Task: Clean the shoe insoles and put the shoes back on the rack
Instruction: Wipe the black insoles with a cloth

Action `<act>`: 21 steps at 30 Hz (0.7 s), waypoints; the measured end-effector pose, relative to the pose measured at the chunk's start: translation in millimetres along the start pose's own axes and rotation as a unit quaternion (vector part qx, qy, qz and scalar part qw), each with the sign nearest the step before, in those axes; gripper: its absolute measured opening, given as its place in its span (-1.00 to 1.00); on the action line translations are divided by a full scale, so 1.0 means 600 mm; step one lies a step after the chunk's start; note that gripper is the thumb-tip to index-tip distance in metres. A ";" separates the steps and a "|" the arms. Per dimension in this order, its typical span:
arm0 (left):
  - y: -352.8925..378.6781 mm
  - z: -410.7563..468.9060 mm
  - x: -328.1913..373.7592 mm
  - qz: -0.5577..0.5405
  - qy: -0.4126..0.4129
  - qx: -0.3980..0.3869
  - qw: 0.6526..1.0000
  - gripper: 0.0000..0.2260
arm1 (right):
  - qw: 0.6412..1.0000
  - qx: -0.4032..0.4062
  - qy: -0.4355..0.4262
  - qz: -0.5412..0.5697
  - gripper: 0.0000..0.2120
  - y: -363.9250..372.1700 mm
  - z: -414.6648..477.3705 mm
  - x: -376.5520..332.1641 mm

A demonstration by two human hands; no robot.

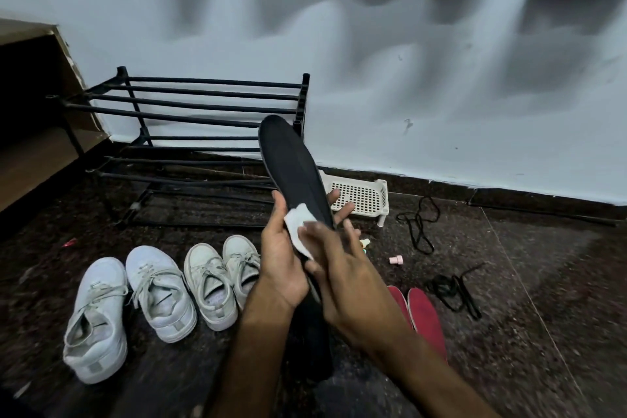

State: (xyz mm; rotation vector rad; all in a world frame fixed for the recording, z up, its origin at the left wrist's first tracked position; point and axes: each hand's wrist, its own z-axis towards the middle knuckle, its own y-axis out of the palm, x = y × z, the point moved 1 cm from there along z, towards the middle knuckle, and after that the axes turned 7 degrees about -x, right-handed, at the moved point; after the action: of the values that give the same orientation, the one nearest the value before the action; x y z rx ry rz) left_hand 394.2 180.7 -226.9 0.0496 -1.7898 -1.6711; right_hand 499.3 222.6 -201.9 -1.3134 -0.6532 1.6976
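A long black insole (291, 163) stands tilted up in front of me. My left hand (281, 261) grips its lower part, thumb on the near side and fingertips showing behind its right edge. My right hand (346, 278) presses a white wipe (298, 224) against the insole near its heel; this hand is blurred. The black shoe rack (190, 119) stands against the wall behind, with no shoes on its bars. Two pairs of white sneakers (159, 285) sit in a row on the floor to the left.
Two red insoles (425, 316) lie on the dark floor at the right. Black laces (419, 224) and another bundle (454, 288) lie beyond them. A cream plastic basket (363, 197) sits by the wall. Small pink caps (396, 260) lie near it. A wooden cabinet (30, 132) stands far left.
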 end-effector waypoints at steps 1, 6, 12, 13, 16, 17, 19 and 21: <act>0.002 -0.001 -0.007 0.006 -0.007 -0.010 1.000 -0.32 | 1.000 0.008 0.002 0.016 -0.55 -0.010 0.012 -0.002; 0.001 -0.006 -0.009 -0.019 0.021 -0.054 0.998 -0.40 | 0.999 -0.016 0.009 0.037 -0.55 -0.022 0.045 -0.002; -0.014 -0.003 0.008 -0.009 0.016 -0.017 1.000 -0.28 | 0.999 0.005 -0.045 0.013 -0.51 -0.005 -0.024 -0.011; -0.009 -0.005 0.004 -0.010 0.011 -0.014 1.000 -0.28 | 0.999 0.029 -0.045 0.000 -0.52 -0.013 -0.006 -0.009; 0.002 -0.010 -0.002 -0.031 0.025 0.017 0.999 -0.38 | 0.995 0.089 -0.015 -0.036 -0.67 -0.045 0.060 0.006; 0.008 -0.011 0.001 -0.042 0.036 0.020 0.998 -0.41 | 0.993 0.104 -0.007 -0.046 -0.71 -0.053 0.077 0.011; 0.013 -0.008 0.007 -0.036 0.045 0.022 0.998 -0.45 | 0.993 0.110 -0.002 -0.032 -0.71 -0.066 0.097 0.018; 0.020 -0.006 0.012 -0.022 0.038 0.016 0.999 -0.44 | 0.995 0.093 0.002 0.027 -0.67 -0.075 0.107 0.020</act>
State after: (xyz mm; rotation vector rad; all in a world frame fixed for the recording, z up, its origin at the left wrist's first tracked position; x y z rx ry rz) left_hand 395.6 176.3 -213.4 0.1647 -1.7712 -1.6487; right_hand 451.9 261.3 -151.2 -1.2121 -0.4491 1.7549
